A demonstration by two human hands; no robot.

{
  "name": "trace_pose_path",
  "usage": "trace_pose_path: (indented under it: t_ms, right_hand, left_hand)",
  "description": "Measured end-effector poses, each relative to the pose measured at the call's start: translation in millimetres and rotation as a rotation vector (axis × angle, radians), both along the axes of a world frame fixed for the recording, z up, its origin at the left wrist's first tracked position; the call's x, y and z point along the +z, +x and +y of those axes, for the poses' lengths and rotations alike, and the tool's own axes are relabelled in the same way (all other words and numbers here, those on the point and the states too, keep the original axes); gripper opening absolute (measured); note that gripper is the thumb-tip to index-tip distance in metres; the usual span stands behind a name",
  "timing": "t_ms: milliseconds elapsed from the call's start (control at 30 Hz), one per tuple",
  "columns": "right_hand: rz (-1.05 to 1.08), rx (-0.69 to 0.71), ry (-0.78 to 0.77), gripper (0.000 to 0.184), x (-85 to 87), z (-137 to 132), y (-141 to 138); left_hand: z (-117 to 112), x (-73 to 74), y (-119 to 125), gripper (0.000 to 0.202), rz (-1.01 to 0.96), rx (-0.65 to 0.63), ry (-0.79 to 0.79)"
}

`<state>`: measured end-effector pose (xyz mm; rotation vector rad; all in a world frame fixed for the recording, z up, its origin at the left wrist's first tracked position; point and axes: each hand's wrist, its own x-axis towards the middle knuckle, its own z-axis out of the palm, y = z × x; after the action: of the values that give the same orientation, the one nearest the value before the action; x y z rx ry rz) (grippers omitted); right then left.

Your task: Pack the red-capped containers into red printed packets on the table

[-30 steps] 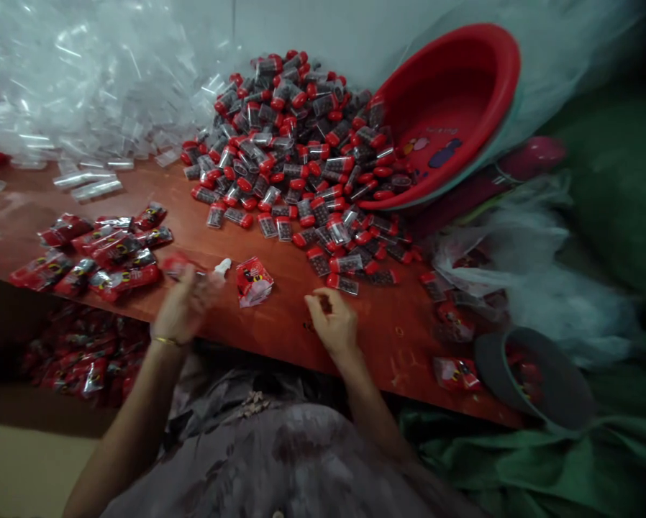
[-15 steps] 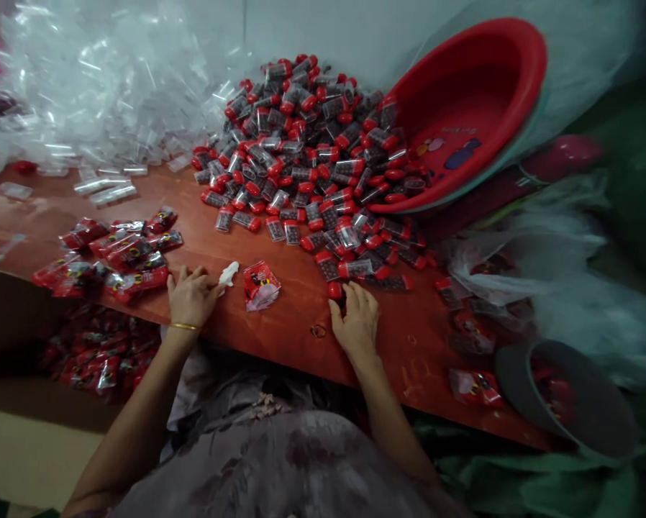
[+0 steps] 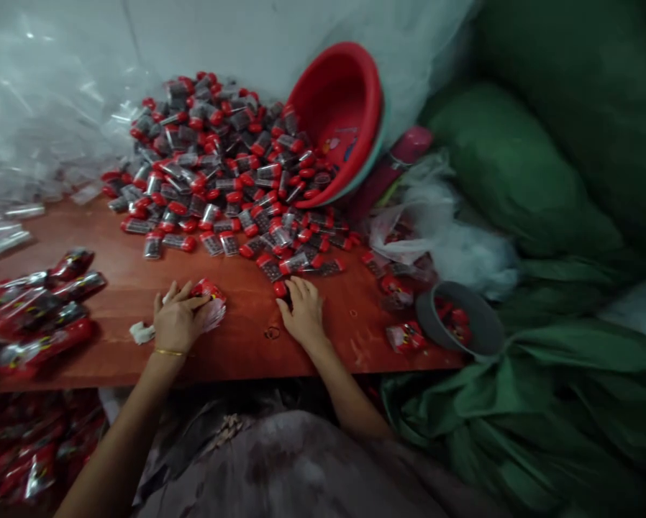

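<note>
My left hand (image 3: pixel 180 320), a gold-coloured bangle at its wrist, reaches over a small red printed packet (image 3: pixel 211 296) lying on the table. Its fingers are apart, with the tips at the packet's left side. Left of that hand lies a crumpled white scrap (image 3: pixel 142 332). My right hand (image 3: pixel 304 313) has thumb and fingers curled round a small clear tube with a red cap (image 3: pixel 280 289); its body is mostly hidden by the fingers. Just beyond is a large heap of similar red-capped tubes (image 3: pixel 215 165) with dark contents.
A red basin (image 3: pixel 349 86) tips toward the heap. Filled red packets (image 3: pixel 37 302) lie at the left, more below the table edge. A grey bowl (image 3: pixel 485 327) with red items stands right, beside green cloth (image 3: pixel 571 374). Clear plastic pieces (image 3: pixel 42 129) pile up back left.
The view has swung to the right. My left hand has moved right, past the white scrap, to the red packet. My right hand stays at the red-capped tube.
</note>
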<state>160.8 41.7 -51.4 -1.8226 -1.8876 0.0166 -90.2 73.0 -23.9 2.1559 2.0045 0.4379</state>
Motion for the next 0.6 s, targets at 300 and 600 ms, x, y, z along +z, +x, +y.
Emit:
trace_pose_path:
  t_ms: [300,600]
  right_hand:
    - [0.234,0.004,0.12,0.028,21.4,-15,-14]
    - [1.16,0.248,-0.201,0.035,40.5,-12,-91]
  left_hand:
    - [-8,5.8,14,0.029,-0.09,0.023,0.282]
    - [-41,36.1,51,0.019,-0.408,-0.064,0.431]
